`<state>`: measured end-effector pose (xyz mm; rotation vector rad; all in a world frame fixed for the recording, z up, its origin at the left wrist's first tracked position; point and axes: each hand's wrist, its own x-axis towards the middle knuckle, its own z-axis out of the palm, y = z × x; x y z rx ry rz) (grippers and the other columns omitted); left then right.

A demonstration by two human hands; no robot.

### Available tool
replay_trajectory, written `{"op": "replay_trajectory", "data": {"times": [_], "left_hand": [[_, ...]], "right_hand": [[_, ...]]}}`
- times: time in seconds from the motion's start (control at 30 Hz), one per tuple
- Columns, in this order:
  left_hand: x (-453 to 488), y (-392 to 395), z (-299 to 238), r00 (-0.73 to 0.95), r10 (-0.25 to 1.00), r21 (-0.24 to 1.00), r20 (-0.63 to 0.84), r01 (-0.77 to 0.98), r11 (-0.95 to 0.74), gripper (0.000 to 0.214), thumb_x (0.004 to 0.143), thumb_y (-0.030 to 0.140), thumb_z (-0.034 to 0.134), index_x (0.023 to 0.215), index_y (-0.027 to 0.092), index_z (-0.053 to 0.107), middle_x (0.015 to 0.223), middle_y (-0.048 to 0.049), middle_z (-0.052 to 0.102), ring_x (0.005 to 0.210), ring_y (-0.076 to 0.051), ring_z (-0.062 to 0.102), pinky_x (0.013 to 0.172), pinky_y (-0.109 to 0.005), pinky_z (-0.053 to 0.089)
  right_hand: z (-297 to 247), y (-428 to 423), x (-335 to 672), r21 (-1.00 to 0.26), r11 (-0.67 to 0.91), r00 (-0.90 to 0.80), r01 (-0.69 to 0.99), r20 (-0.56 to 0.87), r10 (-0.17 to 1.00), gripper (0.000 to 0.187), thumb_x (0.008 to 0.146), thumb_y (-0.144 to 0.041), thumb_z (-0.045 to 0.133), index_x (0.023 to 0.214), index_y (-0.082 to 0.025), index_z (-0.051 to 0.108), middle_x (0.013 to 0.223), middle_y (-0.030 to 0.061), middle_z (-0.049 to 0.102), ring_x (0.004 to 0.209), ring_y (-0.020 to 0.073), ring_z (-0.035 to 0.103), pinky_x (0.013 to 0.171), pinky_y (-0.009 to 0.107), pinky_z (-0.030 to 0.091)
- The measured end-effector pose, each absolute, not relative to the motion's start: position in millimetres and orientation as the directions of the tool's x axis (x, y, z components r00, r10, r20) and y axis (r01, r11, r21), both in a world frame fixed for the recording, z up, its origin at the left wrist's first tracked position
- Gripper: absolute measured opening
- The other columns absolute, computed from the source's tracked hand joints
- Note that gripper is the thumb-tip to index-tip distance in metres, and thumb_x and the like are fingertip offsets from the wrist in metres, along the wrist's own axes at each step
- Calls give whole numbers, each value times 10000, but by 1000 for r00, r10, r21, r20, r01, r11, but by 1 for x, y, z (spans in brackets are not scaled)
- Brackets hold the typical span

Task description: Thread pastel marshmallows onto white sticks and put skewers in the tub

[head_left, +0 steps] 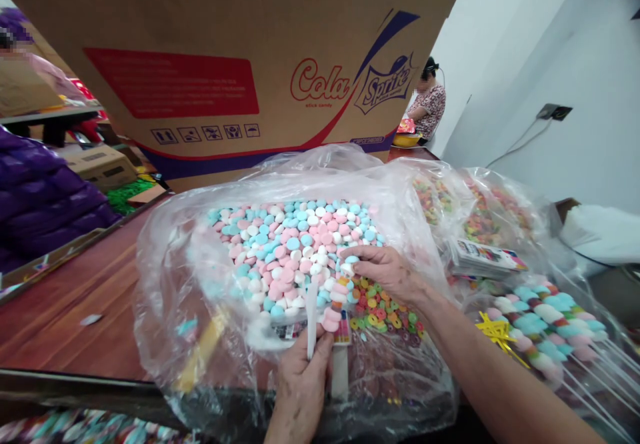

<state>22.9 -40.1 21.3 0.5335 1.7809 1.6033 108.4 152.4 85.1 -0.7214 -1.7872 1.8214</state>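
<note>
A big clear plastic bag (165, 277) lies open on the wooden table (60, 311), filled with pink, blue and white marshmallow candies (290, 244) and some ring-shaped coloured candies (385, 314). My left hand (300, 384) is closed round a white stick (311, 321) at the near edge, with pink candies threaded on a second stick (340, 324) beside it. My right hand (385, 271) reaches into the bag, its fingers pinched on a small white candy at the pile's right edge.
A large Cola Sprite cardboard box (240, 64) stands behind the bag. Finished candy skewers (545, 327) lie at the right beside more bags of coloured rings (480, 211) and a pack of labels (485, 257). Another person (429, 105) sits at the back. Purple bags (40, 197) lie left.
</note>
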Motion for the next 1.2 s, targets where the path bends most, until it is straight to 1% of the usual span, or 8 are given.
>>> {"op": "replay_trajectory", "data": {"times": [0.13, 0.37, 0.57, 0.73, 0.83, 0.97, 1.07, 1.2], "left_hand": [[21, -40, 19, -650, 719, 969, -245, -147, 197, 447, 767, 565, 663, 873, 136, 730, 448, 63, 444, 415, -98, 310, 406, -214, 223], [17, -42, 24, -619, 751, 968, -230, -65, 243, 446, 817, 541, 620, 561, 182, 554, 436, 63, 416, 420, -97, 339, 433, -226, 236], [17, -43, 18, -609, 755, 969, -242, -109, 222, 405, 805, 553, 636, 668, 172, 633, 453, 67, 426, 430, -105, 342, 437, -229, 236], [17, -43, 14, -631, 742, 972, -225, -95, 214, 422, 792, 572, 644, 663, 171, 635, 475, 55, 447, 449, -113, 375, 443, -227, 261], [17, -43, 15, -623, 744, 969, -242, -125, 211, 447, 791, 593, 636, 641, 172, 618, 463, 63, 421, 438, -105, 348, 438, -224, 247], [17, -44, 16, -633, 731, 966, -255, -134, 221, 437, 764, 592, 660, 683, 163, 671, 451, 61, 421, 435, -110, 354, 432, -224, 253], [17, -44, 17, -634, 731, 966, -252, -127, 223, 409, 773, 561, 660, 793, 157, 721, 467, 56, 452, 438, -112, 361, 424, -222, 246], [17, -43, 22, -631, 733, 967, -253, -131, 220, 379, 782, 537, 659, 742, 162, 701, 474, 55, 455, 442, -107, 358, 426, -218, 243]], "right_hand": [[88, 153, 109, -997, 37, -761, 63, -25, 648, 307, 687, -278, 699, 979, -214, 771, 857, -11, 700, 748, 135, 561, 675, 258, 439], [88, 156, 110, -990, 72, -771, 119, -46, 636, 333, 697, -293, 692, 1011, -213, 771, 829, -20, 694, 728, 128, 552, 672, 255, 426], [91, 153, 110, -970, 161, -787, 180, -44, 616, 341, 716, -282, 657, 1030, -222, 776, 851, -19, 730, 744, 149, 600, 701, 272, 469], [97, 145, 114, -948, 263, -816, 182, 3, 578, 284, 747, -269, 645, 991, -243, 789, 922, -21, 762, 849, 188, 660, 806, 308, 507], [91, 144, 114, -977, 180, -773, 113, 27, 634, 296, 748, -327, 687, 1015, -239, 778, 987, 3, 762, 906, 204, 672, 828, 323, 519], [81, 146, 111, -999, 45, -670, 9, 28, 741, 443, 752, -372, 707, 1171, -231, 699, 1009, 23, 751, 892, 186, 678, 802, 321, 528], [83, 146, 112, -983, 156, -681, 101, 46, 731, 364, 764, -352, 682, 1099, -217, 731, 976, 18, 754, 882, 192, 679, 798, 321, 525], [92, 141, 118, -927, 329, -738, 181, 93, 668, 300, 851, -328, 572, 1071, -236, 753, 1056, 7, 751, 987, 205, 669, 884, 335, 509]]}}
